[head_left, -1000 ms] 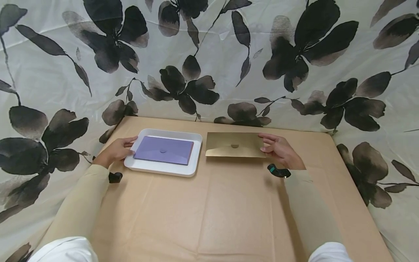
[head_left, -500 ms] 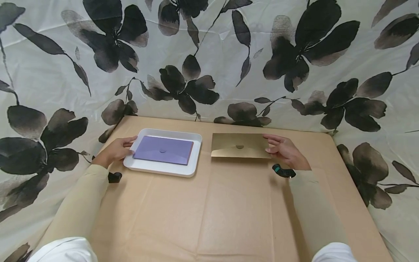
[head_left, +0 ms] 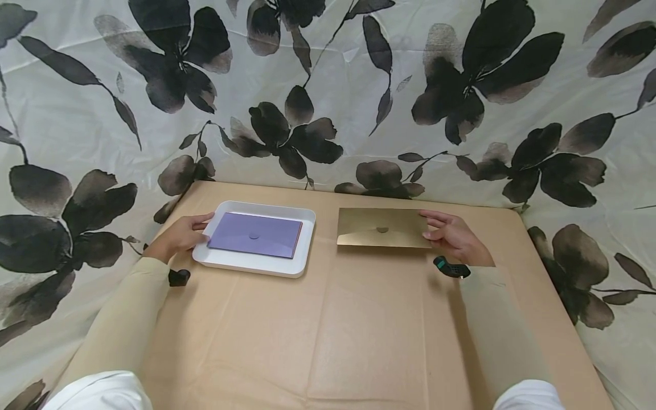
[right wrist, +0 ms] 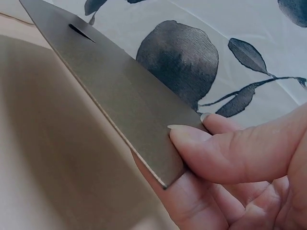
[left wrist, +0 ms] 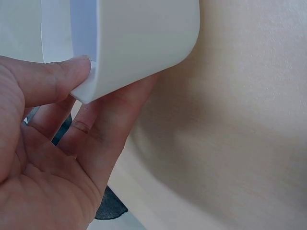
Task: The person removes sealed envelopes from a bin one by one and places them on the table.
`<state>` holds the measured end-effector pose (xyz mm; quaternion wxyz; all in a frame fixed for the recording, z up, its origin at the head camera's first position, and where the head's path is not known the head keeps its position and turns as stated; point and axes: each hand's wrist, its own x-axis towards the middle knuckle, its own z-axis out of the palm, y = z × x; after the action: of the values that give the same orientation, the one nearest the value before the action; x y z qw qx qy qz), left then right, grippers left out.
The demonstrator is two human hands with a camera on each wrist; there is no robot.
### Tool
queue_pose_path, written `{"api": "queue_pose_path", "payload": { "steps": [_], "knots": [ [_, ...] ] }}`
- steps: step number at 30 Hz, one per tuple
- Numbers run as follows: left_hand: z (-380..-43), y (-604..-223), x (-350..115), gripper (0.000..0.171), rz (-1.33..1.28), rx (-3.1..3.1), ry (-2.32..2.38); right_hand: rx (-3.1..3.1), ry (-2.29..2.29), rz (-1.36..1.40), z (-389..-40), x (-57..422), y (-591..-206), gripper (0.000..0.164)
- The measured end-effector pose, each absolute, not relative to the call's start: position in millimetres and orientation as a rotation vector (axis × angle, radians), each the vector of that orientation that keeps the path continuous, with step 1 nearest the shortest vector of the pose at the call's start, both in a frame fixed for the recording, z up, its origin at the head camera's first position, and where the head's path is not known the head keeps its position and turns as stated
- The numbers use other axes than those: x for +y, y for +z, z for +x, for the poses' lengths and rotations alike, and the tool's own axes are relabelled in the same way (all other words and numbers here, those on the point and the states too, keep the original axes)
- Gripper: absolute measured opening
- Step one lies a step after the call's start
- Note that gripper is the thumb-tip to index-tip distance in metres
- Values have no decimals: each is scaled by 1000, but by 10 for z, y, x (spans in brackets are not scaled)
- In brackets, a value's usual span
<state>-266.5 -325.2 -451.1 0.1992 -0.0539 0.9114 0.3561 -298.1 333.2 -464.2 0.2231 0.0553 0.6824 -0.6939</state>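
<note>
Left hand (head_left: 180,238): grip clamped on the left rim of the white tray (head_left: 251,263), purple envelope (head_left: 254,233) lying flat inside it. Right of the tray, right hand (head_left: 455,239): grip pinches gold envelope (head_left: 381,225) by its right end, raised off the tabletop (head_left: 307,336).
</note>
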Motion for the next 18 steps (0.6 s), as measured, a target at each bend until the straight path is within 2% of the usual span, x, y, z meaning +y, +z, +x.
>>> {"api": "queue_pose_path", "payload": {
  "steps": [18],
  "knots": [
    [-2690, -4529, -3272, 77, -158, 2537, 998, 1849, -1938, 195, -2972, 3594, -4632, 73]
  ]
}}
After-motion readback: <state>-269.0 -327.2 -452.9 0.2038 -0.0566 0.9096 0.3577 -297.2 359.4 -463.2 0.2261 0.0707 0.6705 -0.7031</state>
